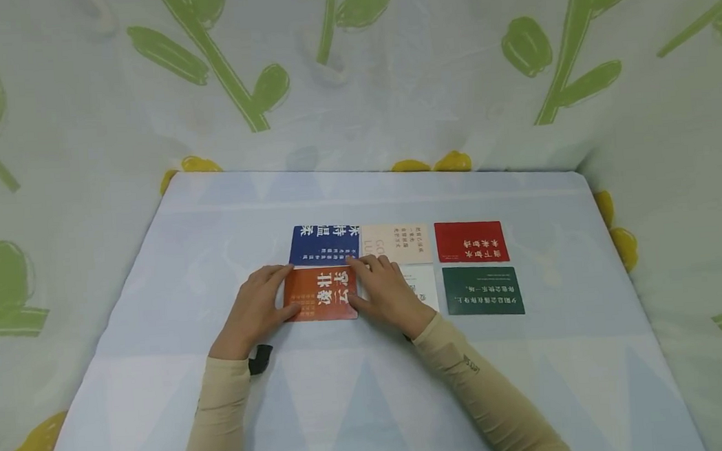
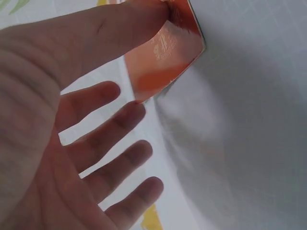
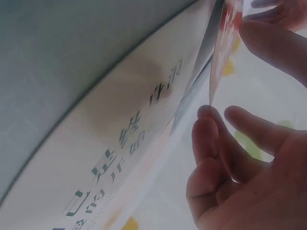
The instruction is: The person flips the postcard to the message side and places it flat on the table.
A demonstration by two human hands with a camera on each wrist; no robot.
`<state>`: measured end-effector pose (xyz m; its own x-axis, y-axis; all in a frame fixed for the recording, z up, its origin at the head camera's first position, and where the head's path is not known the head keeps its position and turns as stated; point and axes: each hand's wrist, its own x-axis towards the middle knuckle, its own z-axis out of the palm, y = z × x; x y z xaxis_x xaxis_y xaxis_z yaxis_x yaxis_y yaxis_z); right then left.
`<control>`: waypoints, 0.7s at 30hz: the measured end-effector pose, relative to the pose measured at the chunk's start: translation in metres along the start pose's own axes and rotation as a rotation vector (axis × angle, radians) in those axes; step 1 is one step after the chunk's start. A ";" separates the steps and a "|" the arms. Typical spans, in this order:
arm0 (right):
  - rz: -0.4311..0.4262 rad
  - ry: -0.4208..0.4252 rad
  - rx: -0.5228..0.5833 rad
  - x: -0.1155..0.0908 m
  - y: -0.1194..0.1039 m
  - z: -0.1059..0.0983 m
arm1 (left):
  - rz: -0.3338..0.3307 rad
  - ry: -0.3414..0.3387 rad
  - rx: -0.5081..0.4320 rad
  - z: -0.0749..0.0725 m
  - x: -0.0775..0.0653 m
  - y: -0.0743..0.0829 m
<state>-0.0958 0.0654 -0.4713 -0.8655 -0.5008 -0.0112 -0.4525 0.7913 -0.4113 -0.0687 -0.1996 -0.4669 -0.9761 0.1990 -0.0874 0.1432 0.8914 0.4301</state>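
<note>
Both hands are at an orange card [image 1: 321, 311] with white characters, placed just below a blue card [image 1: 325, 245]. My left hand [image 1: 253, 311] holds its left side, thumb over the face and a fingertip at the upper corner; the other fingers are spread in the left wrist view. My right hand [image 1: 386, 289] holds its right side between thumb and index finger. That hand partly covers a white card [image 1: 425, 281] with dark characters. In the right wrist view the orange card [image 3: 224, 57] stands at an angle to the white card [image 3: 120, 120].
A cream card [image 1: 402, 240] lies right of the blue one. Further right, a red card [image 1: 471, 241] sits above a dark green card [image 1: 484, 291]. All rest on a pale blue and white table cover [image 1: 563, 379]. Leaf-patterned curtains [image 1: 426, 76] surround the table.
</note>
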 end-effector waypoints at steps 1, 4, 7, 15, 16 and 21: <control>0.005 0.000 0.014 0.000 0.000 0.000 | 0.003 0.011 -0.007 0.000 0.000 0.000; 0.029 -0.008 0.081 -0.001 0.000 -0.004 | 0.020 0.049 -0.024 0.001 -0.001 -0.001; 0.061 -0.030 0.163 -0.003 -0.002 -0.010 | 0.039 0.098 -0.022 0.000 -0.001 -0.001; 0.127 -0.073 0.330 -0.010 -0.004 -0.019 | 0.066 0.172 0.005 -0.001 -0.006 0.002; 0.135 -0.079 0.343 -0.011 -0.004 -0.019 | 0.071 0.179 0.005 -0.001 -0.007 0.002; 0.168 -0.105 0.387 -0.015 -0.005 -0.022 | 0.091 0.211 0.002 -0.002 -0.007 0.003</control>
<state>-0.0853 0.0761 -0.4493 -0.8847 -0.4250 -0.1914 -0.1761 0.6849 -0.7070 -0.0615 -0.1991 -0.4637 -0.9717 0.1892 0.1412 0.2322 0.8745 0.4258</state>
